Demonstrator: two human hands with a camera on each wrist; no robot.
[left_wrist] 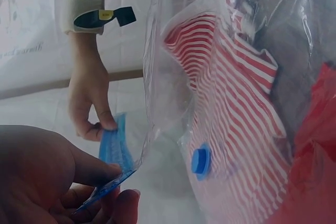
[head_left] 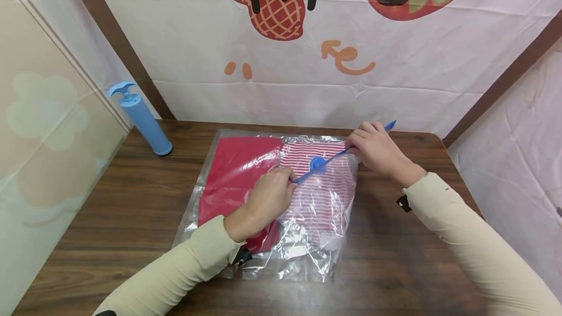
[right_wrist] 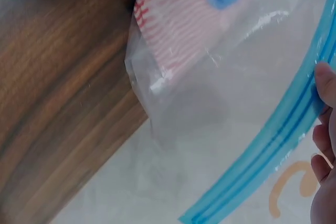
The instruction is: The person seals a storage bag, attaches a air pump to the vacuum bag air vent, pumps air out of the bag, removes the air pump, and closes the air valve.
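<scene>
A clear plastic vacuum storage bag (head_left: pixel 303 267) lies on the table, with a folded red cloth (head_left: pixel 239 165) on its left side and a red-and-white striped garment (head_left: pixel 316 204) on its right. The bag's blue zip strip (right_wrist: pixel 273 140) is lifted and runs slantwise between the hands. My left hand (head_left: pixel 272 193) pinches the strip near the bag's middle. Farther right, my right hand (head_left: pixel 375 149) pinches it too, and a short blue end sticks out past the fingers. A round blue valve (left_wrist: pixel 200 161) sits over the striped garment.
A blue hand pump (head_left: pixel 145 123) stands at the table's back left. Behind the brown wooden table (head_left: pixel 110 213) hangs a white printed cloth (head_left: pixel 189 43), and more cloth walls flank both sides.
</scene>
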